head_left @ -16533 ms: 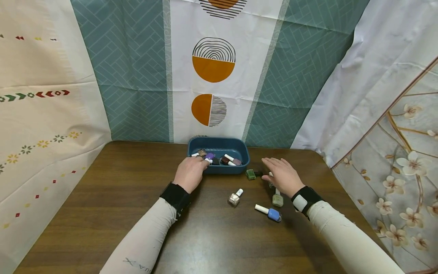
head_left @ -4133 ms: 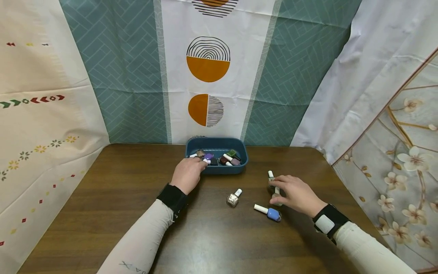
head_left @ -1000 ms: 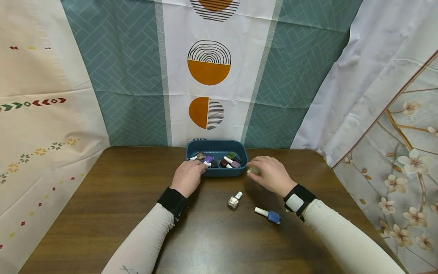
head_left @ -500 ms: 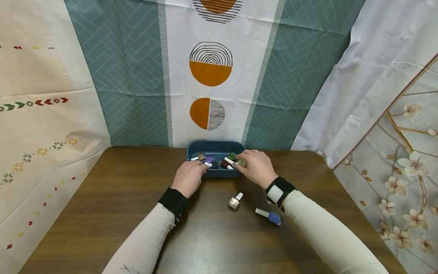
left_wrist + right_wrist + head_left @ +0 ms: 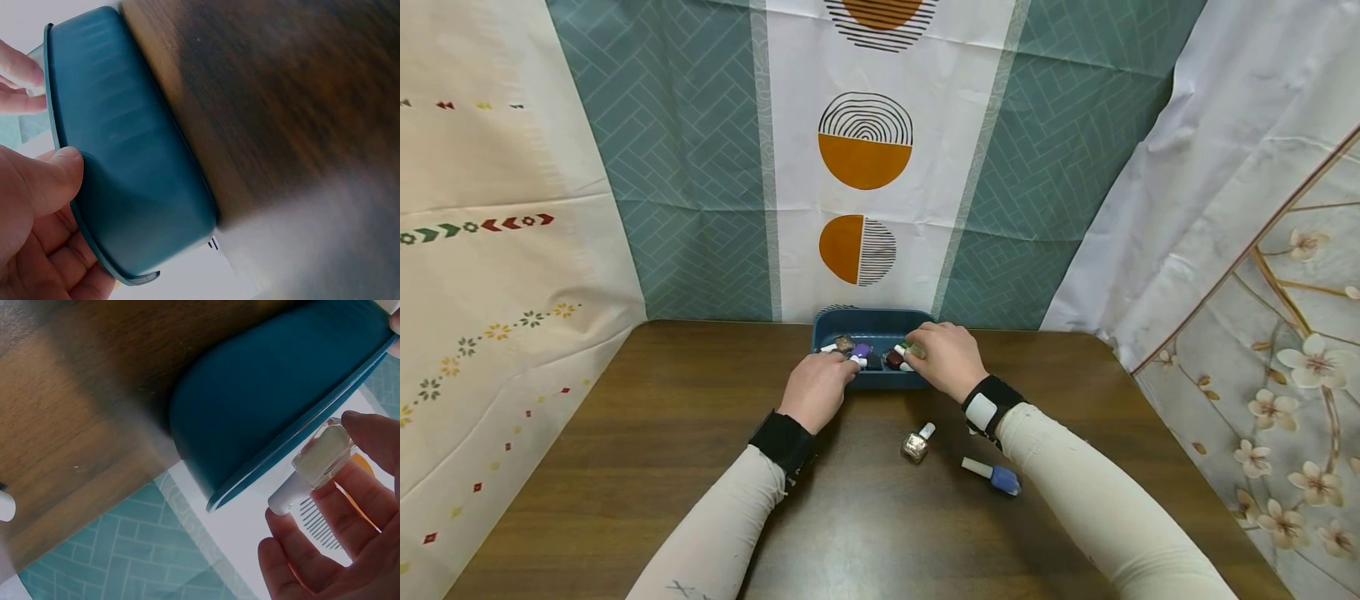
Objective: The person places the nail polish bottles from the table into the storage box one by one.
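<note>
In the head view my left hand (image 5: 816,387) holds the near left rim of a dark blue plastic bin (image 5: 880,381). The left wrist view shows its thumb on the bin's outer wall and the fingers curled behind the rim. My right hand (image 5: 949,358) is over the bin's right end, pinching a pale green nail polish bottle (image 5: 325,453) between thumb and fingers. This bottle's white cap (image 5: 289,494) tilts down past the rim. Inside the bin lie several nail polish bottles, among them a purple one (image 5: 861,351) and a dark red one (image 5: 893,359).
On the brown wooden table (image 5: 662,467) lie a glittery nail polish bottle (image 5: 915,447) with a white cap and, to its right, a blue nail polish bottle (image 5: 1004,480). A patterned cloth (image 5: 700,167) hangs behind the table's far edge.
A green bottle went from the table into the bin earlier. Since then my right hand has picked up the pale green bottle and carried it left over the bin. My left hand stays at the rim.
</note>
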`<control>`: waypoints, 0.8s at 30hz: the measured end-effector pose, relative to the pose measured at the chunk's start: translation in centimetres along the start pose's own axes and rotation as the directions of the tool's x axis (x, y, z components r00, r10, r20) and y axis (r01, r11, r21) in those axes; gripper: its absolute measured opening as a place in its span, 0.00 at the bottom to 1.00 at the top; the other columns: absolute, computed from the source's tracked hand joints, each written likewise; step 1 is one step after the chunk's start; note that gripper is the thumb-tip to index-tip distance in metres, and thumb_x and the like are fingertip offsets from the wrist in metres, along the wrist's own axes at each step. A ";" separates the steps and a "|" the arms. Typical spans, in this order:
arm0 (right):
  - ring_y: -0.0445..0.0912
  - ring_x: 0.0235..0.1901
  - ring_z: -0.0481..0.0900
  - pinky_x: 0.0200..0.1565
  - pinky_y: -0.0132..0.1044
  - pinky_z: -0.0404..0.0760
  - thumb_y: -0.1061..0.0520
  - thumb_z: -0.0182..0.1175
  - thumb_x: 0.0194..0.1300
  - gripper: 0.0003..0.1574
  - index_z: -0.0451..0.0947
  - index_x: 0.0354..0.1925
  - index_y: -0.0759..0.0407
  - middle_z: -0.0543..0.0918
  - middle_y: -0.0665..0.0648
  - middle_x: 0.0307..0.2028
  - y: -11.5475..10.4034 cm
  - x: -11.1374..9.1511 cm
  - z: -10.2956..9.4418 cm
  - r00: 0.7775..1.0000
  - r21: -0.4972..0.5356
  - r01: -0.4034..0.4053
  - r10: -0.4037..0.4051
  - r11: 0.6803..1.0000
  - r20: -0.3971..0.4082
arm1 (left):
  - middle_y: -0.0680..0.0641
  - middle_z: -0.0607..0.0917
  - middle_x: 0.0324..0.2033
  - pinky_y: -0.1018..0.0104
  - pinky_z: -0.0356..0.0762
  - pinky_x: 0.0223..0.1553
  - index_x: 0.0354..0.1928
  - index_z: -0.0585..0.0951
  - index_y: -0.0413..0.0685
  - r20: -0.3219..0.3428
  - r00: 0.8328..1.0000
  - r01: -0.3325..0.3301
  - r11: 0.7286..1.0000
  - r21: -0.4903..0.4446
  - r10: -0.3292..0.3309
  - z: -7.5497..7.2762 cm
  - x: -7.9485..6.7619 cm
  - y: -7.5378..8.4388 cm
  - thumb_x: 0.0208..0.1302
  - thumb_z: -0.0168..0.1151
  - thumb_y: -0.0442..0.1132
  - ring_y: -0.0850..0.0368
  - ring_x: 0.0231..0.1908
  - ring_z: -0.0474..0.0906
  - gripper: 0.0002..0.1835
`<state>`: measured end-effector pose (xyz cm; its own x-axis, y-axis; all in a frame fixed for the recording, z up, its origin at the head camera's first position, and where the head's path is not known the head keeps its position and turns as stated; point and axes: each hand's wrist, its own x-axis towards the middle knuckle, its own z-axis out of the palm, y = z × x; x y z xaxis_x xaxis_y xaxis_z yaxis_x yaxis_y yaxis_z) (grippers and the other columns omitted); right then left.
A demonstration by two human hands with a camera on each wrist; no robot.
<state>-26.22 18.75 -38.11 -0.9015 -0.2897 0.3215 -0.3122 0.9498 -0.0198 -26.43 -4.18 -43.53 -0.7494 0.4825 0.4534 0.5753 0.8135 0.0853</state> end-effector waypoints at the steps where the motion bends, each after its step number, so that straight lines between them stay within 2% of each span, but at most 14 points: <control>1: 0.48 0.41 0.79 0.45 0.48 0.76 0.42 0.63 0.58 0.18 0.83 0.45 0.47 0.84 0.47 0.40 -0.1 0.1 0.1 1.000 -0.001 -0.002 0.002 1.000 0.004 | 0.52 0.85 0.30 0.59 0.77 0.44 0.40 0.85 0.55 0.000 1.000 0.001 1.000 0.000 -0.001 0.0 0.0 0.0 0.61 0.62 0.41 0.56 0.33 0.79 0.07; 5: 0.49 0.41 0.80 0.44 0.48 0.77 0.42 0.64 0.57 0.18 0.83 0.44 0.46 0.84 0.47 0.41 -0.4 0.6 0.6 1.000 0.004 -0.019 0.019 1.000 0.017 | 0.52 0.84 0.30 0.59 0.77 0.44 0.39 0.85 0.55 0.001 1.000 0.005 1.000 0.008 -0.005 0.0 -0.1 -0.2 0.61 0.62 0.41 0.56 0.32 0.78 0.06; 9: 0.47 0.38 0.80 0.37 0.44 0.78 0.40 0.65 0.55 0.19 0.84 0.44 0.45 0.84 0.47 0.41 -0.7 1.1 1.3 0.996 0.035 -0.072 0.070 0.997 0.051 | 0.52 0.84 0.29 0.59 0.77 0.43 0.40 0.85 0.56 0.019 1.000 0.012 1.000 0.013 -0.012 -0.1 -0.2 -0.2 0.61 0.62 0.41 0.56 0.31 0.78 0.06; 16: 0.44 0.33 0.79 0.29 0.39 0.74 0.39 0.66 0.54 0.21 0.83 0.44 0.45 0.84 0.46 0.39 -0.9 1.5 1.7 0.989 0.062 -0.104 0.097 0.993 0.110 | 0.52 0.84 0.29 0.58 0.77 0.43 0.40 0.85 0.55 0.004 1.000 0.003 1.000 -0.002 -0.003 -0.2 -0.2 -0.1 0.61 0.62 0.41 0.55 0.32 0.78 0.07; 20: 0.43 0.31 0.77 0.28 0.38 0.72 0.38 0.66 0.53 0.21 0.84 0.43 0.45 0.85 0.46 0.37 -0.9 1.9 2.1 0.984 0.072 -0.123 0.112 0.990 0.138 | 0.51 0.84 0.29 0.59 0.77 0.43 0.40 0.84 0.55 0.004 1.000 -0.002 1.000 -0.001 0.002 -0.1 -0.1 -0.1 0.61 0.62 0.41 0.55 0.32 0.78 0.06; 24: 0.41 0.31 0.78 0.29 0.38 0.74 0.37 0.66 0.52 0.21 0.84 0.42 0.44 0.85 0.45 0.36 -0.9 2.2 2.6 0.980 0.064 -0.136 0.124 0.989 0.158 | 0.52 0.84 0.30 0.59 0.77 0.43 0.40 0.84 0.56 0.000 1.000 -0.001 1.000 0.011 0.001 0.1 0.0 -0.2 0.61 0.62 0.42 0.55 0.32 0.78 0.06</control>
<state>-28.70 16.92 -39.81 -0.9693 -0.1844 0.1624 -0.2053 0.9709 -0.1235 -26.53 -4.32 -43.63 -0.7488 0.4836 0.4533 0.5725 0.8165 0.0747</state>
